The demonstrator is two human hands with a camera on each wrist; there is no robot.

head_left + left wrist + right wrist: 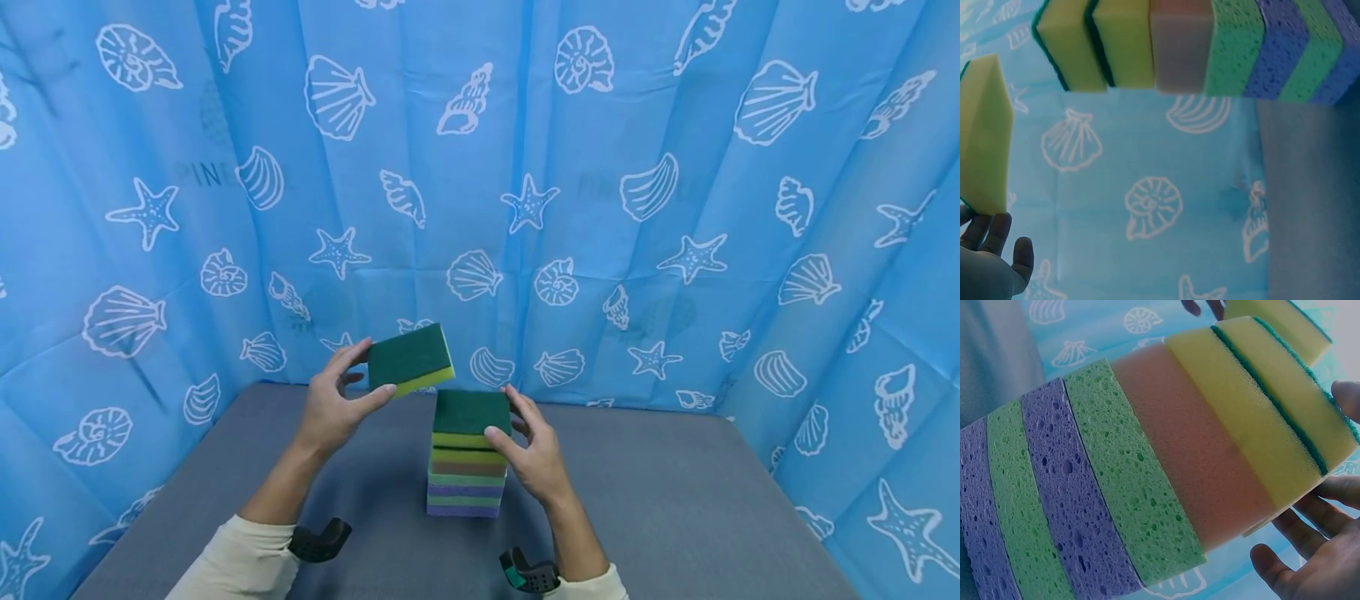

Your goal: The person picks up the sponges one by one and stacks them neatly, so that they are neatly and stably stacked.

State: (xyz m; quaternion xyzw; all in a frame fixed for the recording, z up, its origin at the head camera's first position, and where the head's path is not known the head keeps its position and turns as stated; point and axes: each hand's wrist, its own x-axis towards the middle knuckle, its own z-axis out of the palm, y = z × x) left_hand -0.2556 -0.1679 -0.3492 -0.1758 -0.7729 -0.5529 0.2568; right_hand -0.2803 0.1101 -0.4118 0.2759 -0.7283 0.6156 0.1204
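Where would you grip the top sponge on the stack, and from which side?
Pinch the top sponge across its two short yellow side faces, coming from above. It lies flat with its green scouring face up, and the sides stand clear of the stack. The right hand already flanks it; the left hand holds another sponge.

Both forearms reach forward from pale sleeves, each wrist wearing a dark strap. The left hand (330, 408) is raised, wrist bent slightly back, thumb and fingers curled in a pinching grip with the thumb nearest the camera. The right hand (528, 450) sits lower, palm turned inward to the left, thumb forward, fingers (1310, 512) loosely spread and nearly straight.
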